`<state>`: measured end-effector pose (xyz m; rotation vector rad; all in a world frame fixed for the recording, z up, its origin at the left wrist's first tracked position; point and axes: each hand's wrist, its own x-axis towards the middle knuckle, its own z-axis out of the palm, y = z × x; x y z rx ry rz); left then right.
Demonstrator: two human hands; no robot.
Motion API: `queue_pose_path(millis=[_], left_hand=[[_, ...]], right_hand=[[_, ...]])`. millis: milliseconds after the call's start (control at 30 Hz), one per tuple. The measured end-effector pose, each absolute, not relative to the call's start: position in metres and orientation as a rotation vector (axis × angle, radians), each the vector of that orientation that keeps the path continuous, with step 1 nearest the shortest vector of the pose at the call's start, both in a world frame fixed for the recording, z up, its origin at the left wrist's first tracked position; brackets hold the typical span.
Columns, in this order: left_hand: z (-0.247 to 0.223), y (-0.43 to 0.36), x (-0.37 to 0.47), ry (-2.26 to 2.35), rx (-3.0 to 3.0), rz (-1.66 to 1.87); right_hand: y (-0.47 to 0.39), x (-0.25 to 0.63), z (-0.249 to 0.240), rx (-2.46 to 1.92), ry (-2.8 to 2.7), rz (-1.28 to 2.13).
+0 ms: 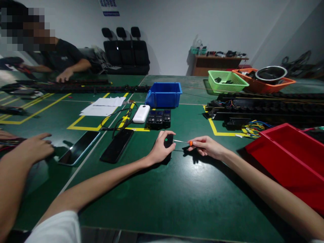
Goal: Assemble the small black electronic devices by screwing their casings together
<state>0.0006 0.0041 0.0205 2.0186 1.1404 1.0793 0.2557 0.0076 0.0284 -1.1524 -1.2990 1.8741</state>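
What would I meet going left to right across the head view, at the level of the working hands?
Nearer co-worker's hand, blue-edged phone, black phone, wearer's left hand, orange-handled tool's metal shaft, wearer's right hand, red bin.

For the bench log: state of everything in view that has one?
Black box with green dot: in grip of left hand
Orange-handled screwdriver: in grip of right hand, tip at the box's side
Black smartphone: face up, screen dark
Blue-edged smartphone: face up, screen dark
White power bank: lying flat
Papers: loosely stacked
Blue bin: upright, floor hidden
Green basket: holds black parts
Orange basket: loaded, metal bowl on top
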Motion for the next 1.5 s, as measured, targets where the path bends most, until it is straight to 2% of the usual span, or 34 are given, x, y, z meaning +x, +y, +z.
queue_pose_path(millis=[433, 833, 967, 1233, 1500], left_hand=[[0.022, 0.004, 0.001, 1.159, 2.005, 1.055], [0.021, 0.005, 0.001, 1.151, 2.004, 1.057], [0.022, 0.005, 0.001, 1.155, 2.001, 1.051], [0.022, 0.005, 0.001, 1.152, 1.996, 1.043], [0.022, 0.005, 0.001, 1.133, 2.004, 1.035]], right_hand=[[0.002, 0.255, 0.033, -1.105, -1.647, 1.467], [-0.001, 0.261, 0.022, -0.987, -2.081, 0.723], [-0.001, 0.258, 0.024, -0.967, -2.104, 0.585], [-0.007, 0.254, 0.027, -0.973, -2.042, 0.661], [-0.007, 0.245, 0.039, -1.111, -1.403, 1.130]])
